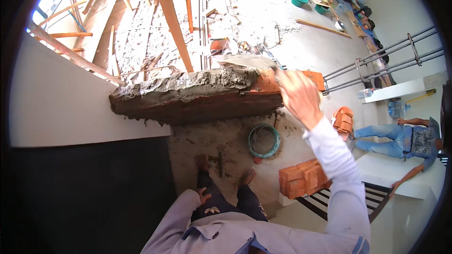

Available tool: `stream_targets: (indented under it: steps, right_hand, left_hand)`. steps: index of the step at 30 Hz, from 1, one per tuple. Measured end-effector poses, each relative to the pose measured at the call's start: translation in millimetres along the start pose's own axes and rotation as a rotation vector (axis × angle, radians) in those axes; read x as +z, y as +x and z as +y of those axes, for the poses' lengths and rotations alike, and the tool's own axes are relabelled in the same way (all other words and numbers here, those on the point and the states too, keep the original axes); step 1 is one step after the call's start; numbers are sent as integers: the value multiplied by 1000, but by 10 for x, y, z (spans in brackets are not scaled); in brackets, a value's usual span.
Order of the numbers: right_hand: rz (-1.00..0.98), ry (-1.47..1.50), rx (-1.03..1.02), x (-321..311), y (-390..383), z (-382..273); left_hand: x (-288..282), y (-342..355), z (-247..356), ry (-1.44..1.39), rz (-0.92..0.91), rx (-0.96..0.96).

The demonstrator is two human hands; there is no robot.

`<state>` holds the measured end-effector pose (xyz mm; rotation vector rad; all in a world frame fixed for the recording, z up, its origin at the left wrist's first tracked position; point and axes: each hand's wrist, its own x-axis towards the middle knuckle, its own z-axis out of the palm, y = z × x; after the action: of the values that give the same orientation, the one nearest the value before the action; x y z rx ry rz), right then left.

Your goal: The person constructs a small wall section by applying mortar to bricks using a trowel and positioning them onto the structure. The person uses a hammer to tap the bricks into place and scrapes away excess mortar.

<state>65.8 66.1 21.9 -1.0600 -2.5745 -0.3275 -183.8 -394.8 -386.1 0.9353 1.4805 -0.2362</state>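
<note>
My right hand (300, 98) is closed around the handle of a trowel (249, 62), which is mostly hidden by the fingers. Its blade, smeared with grey, reaches left over the top of a low brick wall (212, 106). Wet mortar (188, 86) lies thick and rough along the wall's left and middle part. Bare orange brick (266, 82) shows just left of the hand, and more brick shows beyond it. My left hand (204, 196) rests on my dark trouser leg with its fingers spread, holding nothing.
Below the wall, a green bucket (264, 140) stands on the mortar-spattered floor. Stacked bricks (303, 178) sit beside my right arm. Steel bars (381, 56) stick out past the wall's right end. A timber post (172, 21) rises behind it. Another person (400, 140) is at the right.
</note>
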Motion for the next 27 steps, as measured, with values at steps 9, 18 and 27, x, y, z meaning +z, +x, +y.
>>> stream_targets:
  steps: [9, 18, 27]
  right_hand:
    - [-337, -130, -6, -207, -258, 378]
    - [-155, 820, 659, 219, -1054, -881]
    - [-31, 845, 639, 1271, -1871, -524]
  left_hand:
    - [-717, -54, 365, 213, -103, -8]
    - [-739, 289, 21, 33, -116, 65]
    - [-868, 96, 270, 251, -64, -27]
